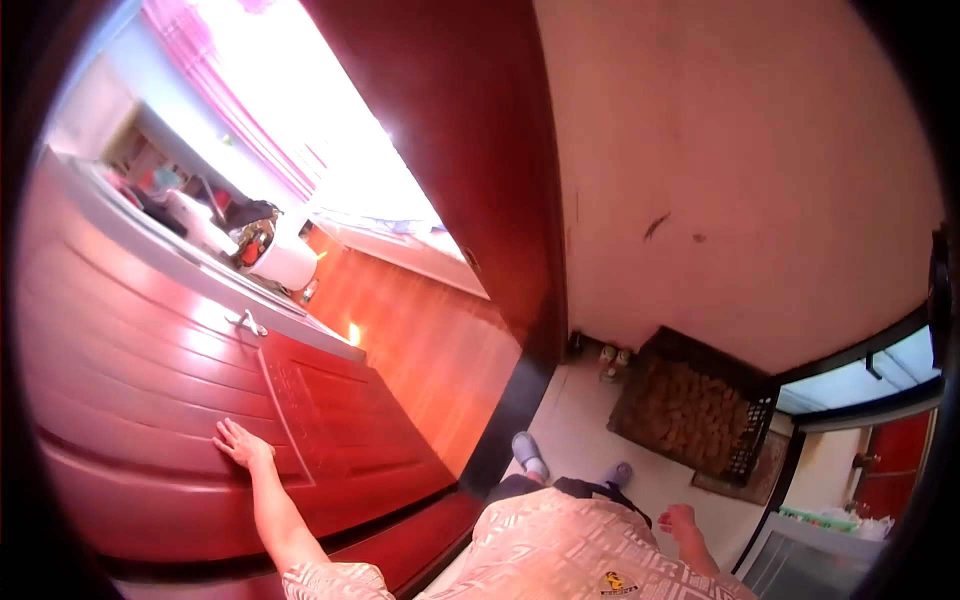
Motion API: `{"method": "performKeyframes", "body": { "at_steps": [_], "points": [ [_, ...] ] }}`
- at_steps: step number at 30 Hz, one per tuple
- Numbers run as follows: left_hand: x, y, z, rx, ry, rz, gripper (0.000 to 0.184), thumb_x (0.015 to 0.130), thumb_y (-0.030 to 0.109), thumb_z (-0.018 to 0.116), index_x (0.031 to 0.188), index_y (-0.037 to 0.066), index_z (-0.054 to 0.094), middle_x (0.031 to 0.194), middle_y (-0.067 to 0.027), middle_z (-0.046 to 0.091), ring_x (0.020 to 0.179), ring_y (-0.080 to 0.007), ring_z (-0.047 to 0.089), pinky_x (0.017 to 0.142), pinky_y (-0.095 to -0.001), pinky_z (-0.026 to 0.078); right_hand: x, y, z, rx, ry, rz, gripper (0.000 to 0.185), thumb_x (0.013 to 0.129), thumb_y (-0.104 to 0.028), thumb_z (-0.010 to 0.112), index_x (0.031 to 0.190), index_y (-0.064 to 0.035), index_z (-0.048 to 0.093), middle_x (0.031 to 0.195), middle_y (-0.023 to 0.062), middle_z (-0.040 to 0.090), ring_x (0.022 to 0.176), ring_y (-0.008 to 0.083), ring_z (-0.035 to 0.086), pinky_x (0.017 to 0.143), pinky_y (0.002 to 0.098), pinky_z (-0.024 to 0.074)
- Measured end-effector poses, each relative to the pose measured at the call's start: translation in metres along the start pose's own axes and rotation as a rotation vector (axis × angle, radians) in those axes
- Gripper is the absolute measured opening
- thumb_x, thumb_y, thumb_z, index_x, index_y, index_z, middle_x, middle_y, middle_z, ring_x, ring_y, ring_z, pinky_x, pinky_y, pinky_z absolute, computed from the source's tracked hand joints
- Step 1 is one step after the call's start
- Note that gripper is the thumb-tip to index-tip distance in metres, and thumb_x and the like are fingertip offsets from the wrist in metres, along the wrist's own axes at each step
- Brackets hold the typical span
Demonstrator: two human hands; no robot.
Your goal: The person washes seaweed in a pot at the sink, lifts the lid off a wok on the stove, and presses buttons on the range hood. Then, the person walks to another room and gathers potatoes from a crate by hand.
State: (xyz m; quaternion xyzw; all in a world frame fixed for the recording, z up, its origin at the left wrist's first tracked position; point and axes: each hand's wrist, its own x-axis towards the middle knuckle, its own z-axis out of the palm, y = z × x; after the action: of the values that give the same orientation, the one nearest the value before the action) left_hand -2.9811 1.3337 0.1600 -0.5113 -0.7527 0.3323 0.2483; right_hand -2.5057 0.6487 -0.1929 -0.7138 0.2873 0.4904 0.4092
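My left hand (243, 445) lies flat against the red panelled door (330, 415), its fingers spread and nothing in them. A silver door handle (247, 322) is on the same door, beyond my fingertips and apart from them. My right hand (679, 523) hangs by my side, its fingers loosely curled, with nothing visible in it. It touches nothing that I can see. The nearest large thing ahead of it is a dark plastic crate (620, 425) holding many brown lumps (690, 410), whose kind I cannot make out.
Past the dark red door frame (460, 130) is a room with an orange wooden floor (400, 350). A white bin (285, 262) stands inside, near cluttered items. Small jars (612, 360) sit beside the crate along the wall (740, 150). A glass-paned door (860, 375) is at the right.
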Motion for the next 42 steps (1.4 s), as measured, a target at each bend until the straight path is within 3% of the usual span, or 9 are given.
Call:
{"method": "performKeyframes", "body": {
  "at_steps": [6,11,16,22,26,28,34,40,42],
  "points": [
    [-0.002,0.012,-0.039,-0.137,-0.181,-0.095,0.082,0.075,0.026,0.059,0.146,0.005,0.024,0.156,-0.0056,0.012,0.144,-0.0246,0.003,0.115,-0.0479,0.005,-0.03,0.009,-0.004,0.202,0.095,-0.131,0.015,0.085,-0.016,0.051,0.094,-0.0035,0.053,0.078,0.0135,0.061,0.065,0.0255,0.062,0.054,0.0377,0.0523],
    [0.011,0.009,-0.037,-0.114,-0.113,-0.09,0.06,0.075,0.023,0.058,0.131,0.006,0.05,0.146,-0.0083,0.035,0.141,-0.0278,0.019,0.115,-0.0492,0.011,-0.016,0.057,-0.017,0.251,0.081,0.049,0.015,0.087,-0.017,0.05,0.095,-0.0049,0.053,0.078,0.0135,0.061,0.063,0.0256,0.063,0.05,0.0406,0.0518],
    [0.046,0.018,0.022,-0.259,0.198,0.319,0.047,0.078,0.029,0.059,0.12,0.007,0.059,0.129,-0.0086,0.052,0.131,-0.0274,0.037,0.114,-0.0493,0.016,0.0,0.063,-0.021,0.174,0.053,0.058,0.011,0.084,-0.012,0.051,0.078,-0.0034,0.053,0.07,0.0161,0.06,0.057,0.0295,0.062,0.045,0.0441,0.0493],
    [0.036,0.113,0.046,-0.352,0.103,0.775,0.048,0.082,0.039,0.06,0.118,0.007,0.061,0.132,-0.0076,0.052,0.127,-0.0244,0.043,0.113,-0.0471,0.02,-0.016,0.026,0.004,0.224,0.135,-0.108,0.015,0.084,-0.015,0.051,0.075,-0.0043,0.057,0.065,0.0129,0.057,0.054,0.0232,0.058,0.046,0.0359,0.0486],
    [0.011,0.22,0.077,-0.625,0.003,1.026,0.039,0.079,0.027,0.069,0.108,0.002,0.065,0.104,-0.0163,0.067,0.096,-0.0254,0.064,0.09,-0.0422,0.048,-0.07,0.011,0.018,0.159,0.131,-0.185,0.016,0.088,-0.018,0.053,0.094,-0.0038,0.058,0.079,0.01,0.063,0.064,0.0183,0.063,0.053,0.0314,0.0509],
    [-0.021,0.279,0.114,-0.978,-0.311,1.072,0.03,0.078,0.02,0.071,0.1,0.0,0.067,0.088,-0.0157,0.069,0.077,-0.0198,0.065,0.073,-0.0343,0.053,-0.094,0.01,0.021,0.141,0.172,-0.171,0.019,0.087,-0.02,0.055,0.096,-0.0032,0.059,0.083,0.0095,0.064,0.067,0.0184,0.064,0.054,0.031,0.0514],
    [-0.255,0.324,0.085,-0.845,-0.787,1.135,0.027,0.088,0.021,0.061,0.1,-0.003,0.068,0.081,-0.0069,0.068,0.073,-0.013,0.061,0.064,-0.0284,0.049,-0.086,0.082,-0.006,0.243,0.242,-0.021,0.021,0.087,-0.02,0.054,0.099,-0.0032,0.06,0.085,0.0086,0.064,0.068,0.0178,0.066,0.056,0.0303,0.0518],
    [-0.399,0.309,0.084,-0.948,-0.608,1.442,0.028,0.088,0.02,0.063,0.103,-0.003,0.066,0.086,-0.0095,0.07,0.076,-0.0149,0.064,0.067,-0.0296,0.051,-0.02,0.096,-0.072,0.017,0.242,-0.069,0.019,0.086,-0.02,0.054,0.092,-0.0045,0.061,0.078,0.0069,0.064,0.068,0.0167,0.066,0.054,0.0303,0.0514],
    [-0.426,0.31,0.096,-0.967,-0.703,1.278,0.025,0.088,0.019,0.062,0.101,-0.001,0.067,0.083,-0.0112,0.07,0.074,-0.0148,0.065,0.069,-0.0287,0.051,0.005,0.094,-0.092,0.071,0.216,-0.096,0.018,0.086,-0.019,0.052,0.085,-0.0047,0.062,0.073,0.0065,0.063,0.066,0.0155,0.065,0.053,0.0309,0.051]
  ]
}}
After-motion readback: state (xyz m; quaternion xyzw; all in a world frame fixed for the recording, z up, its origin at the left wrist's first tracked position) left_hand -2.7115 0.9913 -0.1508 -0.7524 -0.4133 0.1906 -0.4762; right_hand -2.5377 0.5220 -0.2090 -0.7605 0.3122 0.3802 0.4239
